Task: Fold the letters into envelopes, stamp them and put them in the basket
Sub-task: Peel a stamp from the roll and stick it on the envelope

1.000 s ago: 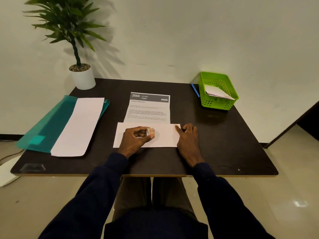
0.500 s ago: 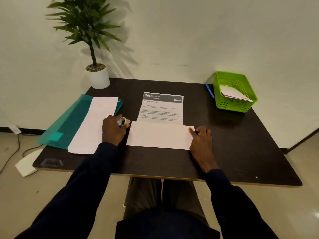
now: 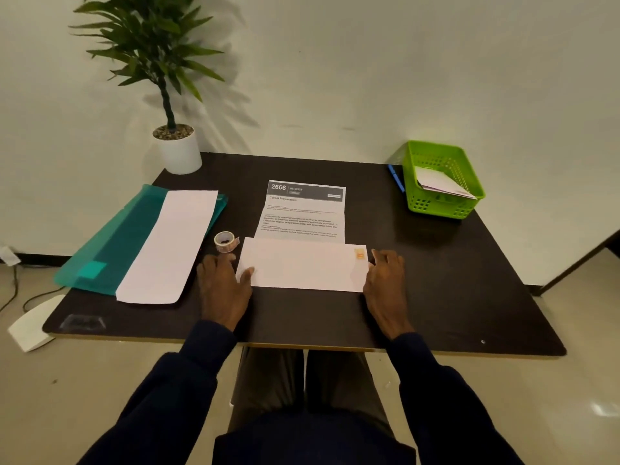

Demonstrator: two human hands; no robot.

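Note:
A white envelope (image 3: 302,265) lies flat on the dark table (image 3: 436,280) in front of me, with an orange stamp (image 3: 360,254) in its top right corner. My left hand (image 3: 223,286) rests open at its left end, thumb on the paper. My right hand (image 3: 385,283) rests open at its right end, fingers touching the edge. A small roll of stamps (image 3: 225,241) stands on the table just beyond my left fingers, apart from them. A printed letter (image 3: 305,209) lies behind the envelope. The green basket (image 3: 439,209) at the back right holds envelopes (image 3: 439,182).
A teal folder (image 3: 117,243) with a long white envelope (image 3: 171,246) on it lies at the left. A potted plant (image 3: 177,152) stands at the back left corner. A blue pen (image 3: 396,177) lies beside the basket. A white device (image 3: 33,323) sits on the floor at left.
My left hand carried the stamp roll left off the envelope, set it on the table and let go, then came back to the envelope's left end. The stamp now shows on the envelope.

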